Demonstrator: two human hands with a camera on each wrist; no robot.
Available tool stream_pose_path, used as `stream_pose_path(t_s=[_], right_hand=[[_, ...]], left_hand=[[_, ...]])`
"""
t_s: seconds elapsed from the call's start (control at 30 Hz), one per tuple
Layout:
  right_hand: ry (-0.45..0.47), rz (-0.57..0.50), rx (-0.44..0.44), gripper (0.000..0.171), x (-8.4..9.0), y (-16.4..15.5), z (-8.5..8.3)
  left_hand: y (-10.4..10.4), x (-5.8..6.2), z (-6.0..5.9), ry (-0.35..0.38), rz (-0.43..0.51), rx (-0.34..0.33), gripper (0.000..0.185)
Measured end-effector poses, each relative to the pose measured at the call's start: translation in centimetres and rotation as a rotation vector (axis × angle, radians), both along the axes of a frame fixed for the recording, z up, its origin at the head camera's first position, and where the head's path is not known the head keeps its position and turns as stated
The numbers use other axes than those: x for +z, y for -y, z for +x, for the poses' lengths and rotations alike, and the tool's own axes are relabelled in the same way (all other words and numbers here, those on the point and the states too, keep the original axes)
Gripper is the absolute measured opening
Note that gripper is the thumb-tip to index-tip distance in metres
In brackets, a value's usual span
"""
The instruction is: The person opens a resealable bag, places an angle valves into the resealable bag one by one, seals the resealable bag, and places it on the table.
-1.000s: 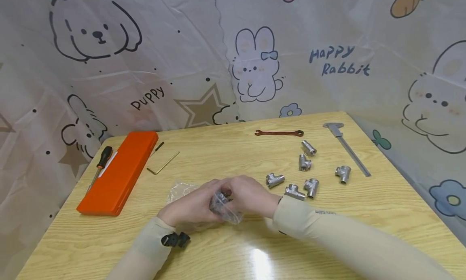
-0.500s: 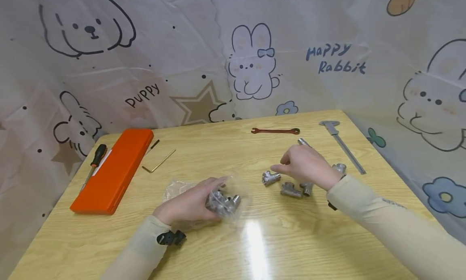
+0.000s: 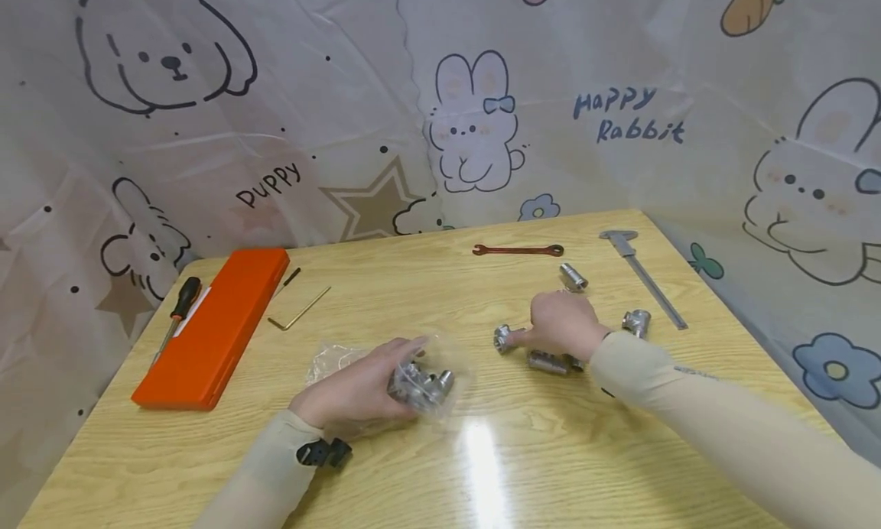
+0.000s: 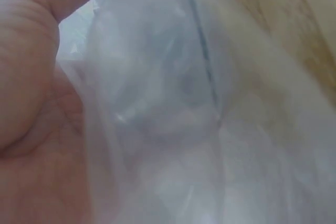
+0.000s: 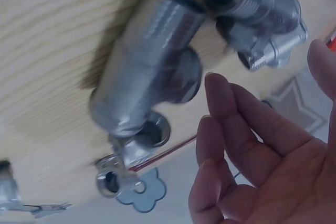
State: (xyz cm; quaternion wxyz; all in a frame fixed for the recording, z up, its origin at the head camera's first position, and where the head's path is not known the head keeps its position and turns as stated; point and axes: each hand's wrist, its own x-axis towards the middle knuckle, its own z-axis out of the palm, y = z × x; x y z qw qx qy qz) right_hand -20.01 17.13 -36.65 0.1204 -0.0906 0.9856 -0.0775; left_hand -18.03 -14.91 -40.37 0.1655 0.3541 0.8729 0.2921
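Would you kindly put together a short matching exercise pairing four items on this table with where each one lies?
Things:
1. orange case
2. wrench
3. caliper
4. plastic bag

Places:
A. in the grip of the left hand
B. along the table's right edge
C. left side, beside the screwdriver
D. far edge, near the middle

Pairs: 1-C, 2-D, 3-B, 4-A
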Motion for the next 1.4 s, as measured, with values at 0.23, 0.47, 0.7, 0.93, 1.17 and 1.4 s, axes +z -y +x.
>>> stream_pose_path(t_s=[0.23, 0.47, 0.7, 0.93, 1.17, 1.4], right_hand=[[0.026, 0.09, -0.004, 0.053, -0.3, 1.8, -0.4], [0.038, 0.02, 0.014, 0.039, -0.5, 3.1, -0.8], [0.045, -0.197, 0.051, 0.034, -1.0, 3.3, -1.0], [-0.039, -0.387, 0.116, 0.066, 0.2, 2.6, -0.4], [-0.06, -0.494, 0.201, 0.062, 2.0, 2.8, 2.4], [-0.012, -0.514, 0.295, 0.046, 1.8, 4.9, 4.0]], left_hand=[[0.0, -0.1, -0.1, -0.001, -0.001, 0.001, 0.106], [0.0, -0.2, -0.1, -0.002, 0.013, -0.004, 0.105], [-0.1, -0.1, 0.0, 0.008, 0.011, 0.004, 0.104], [0.0, -0.1, -0.1, 0.005, 0.013, 0.007, 0.103], [0.0, -0.1, -0.2, 0.01, 0.024, 0.012, 0.103], [0.1, -0.3, -0.2, 0.022, 0.046, 0.026, 0.102]])
